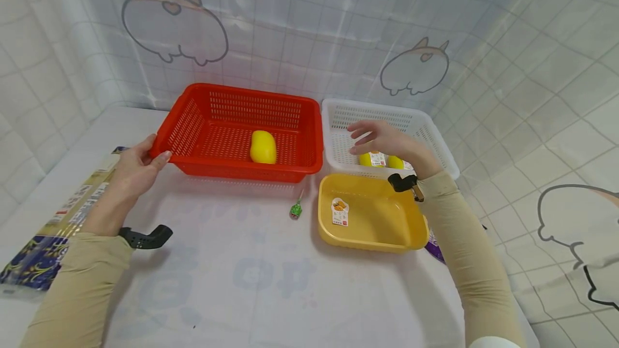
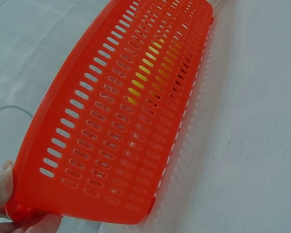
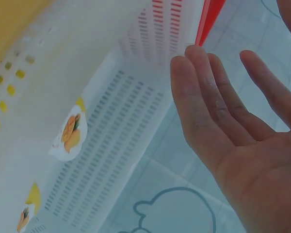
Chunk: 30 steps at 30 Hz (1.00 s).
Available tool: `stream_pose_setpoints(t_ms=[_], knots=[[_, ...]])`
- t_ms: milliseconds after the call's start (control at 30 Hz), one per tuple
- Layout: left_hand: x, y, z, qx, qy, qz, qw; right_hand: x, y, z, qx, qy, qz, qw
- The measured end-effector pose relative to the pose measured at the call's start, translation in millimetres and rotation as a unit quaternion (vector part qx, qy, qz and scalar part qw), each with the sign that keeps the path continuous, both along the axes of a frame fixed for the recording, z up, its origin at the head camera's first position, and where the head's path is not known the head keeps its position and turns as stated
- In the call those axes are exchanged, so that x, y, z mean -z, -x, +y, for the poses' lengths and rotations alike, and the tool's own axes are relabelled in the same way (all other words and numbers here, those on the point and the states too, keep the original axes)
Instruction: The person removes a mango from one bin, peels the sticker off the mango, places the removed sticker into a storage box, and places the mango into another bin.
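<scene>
My left hand (image 1: 134, 169) grips the front left corner of the red basket (image 1: 232, 169), thumb over the rim and fingers beneath. Inside that basket lies one yellow mango (image 1: 263, 147), its colour showing through the slots in the left wrist view. Over the white basket (image 1: 437, 141) hovers my right hand (image 1: 382, 137), its fingers loosely spread with nothing between them. Two yellow mangoes with white labels (image 1: 377, 159) sit in the white basket, partly hidden by its front wall and my hand. The right wrist view shows my fingers (image 3: 194, 92) above the basket's rim.
A yellow tub (image 1: 369, 224) with a sticker stands in front of the white basket. To its left lies a green-wrapped lollipop (image 1: 296, 209). A gold and blue package (image 1: 53, 246) lies by my left forearm; a purple item (image 1: 434, 248) peeks out beside the tub.
</scene>
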<state>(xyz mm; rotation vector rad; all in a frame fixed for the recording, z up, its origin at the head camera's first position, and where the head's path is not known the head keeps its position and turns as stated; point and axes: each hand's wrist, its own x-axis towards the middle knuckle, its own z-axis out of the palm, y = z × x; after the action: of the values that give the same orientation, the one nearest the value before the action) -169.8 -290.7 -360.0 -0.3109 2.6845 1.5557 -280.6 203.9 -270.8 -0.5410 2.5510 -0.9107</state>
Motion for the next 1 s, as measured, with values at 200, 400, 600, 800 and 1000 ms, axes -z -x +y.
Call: stream_pose_setpoints(t_ms=[200, 400, 600, 800, 1000], knots=[[-0.5, 0.0, -0.9, 0.004, -0.004, 0.002, 1.0000, -0.8, 5.6, 6.3, 0.005, -0.005, -0.003, 1.000], [0.3, 0.7, -2.6, 0.006, -0.004, 0.001, 1.0000, -0.9, 13.2, 12.4, 0.001, -0.018, -0.002, 1.000], [-0.3, 1.0, -2.5, 0.007, -0.003, -0.002, 1.0000, 0.7, 24.5, 22.2, 0.003, -0.029, -0.024, 0.999], [-0.7, 0.0, -2.2, 0.008, -0.007, 0.001, 0.9999, 2.2, 32.3, 28.1, 0.002, -0.037, -0.038, 0.999], [0.1, -0.9, -1.4, 0.005, -0.007, 0.001, 1.0000, 6.0, 39.5, 30.3, 0.007, -0.037, -0.056, 0.998]])
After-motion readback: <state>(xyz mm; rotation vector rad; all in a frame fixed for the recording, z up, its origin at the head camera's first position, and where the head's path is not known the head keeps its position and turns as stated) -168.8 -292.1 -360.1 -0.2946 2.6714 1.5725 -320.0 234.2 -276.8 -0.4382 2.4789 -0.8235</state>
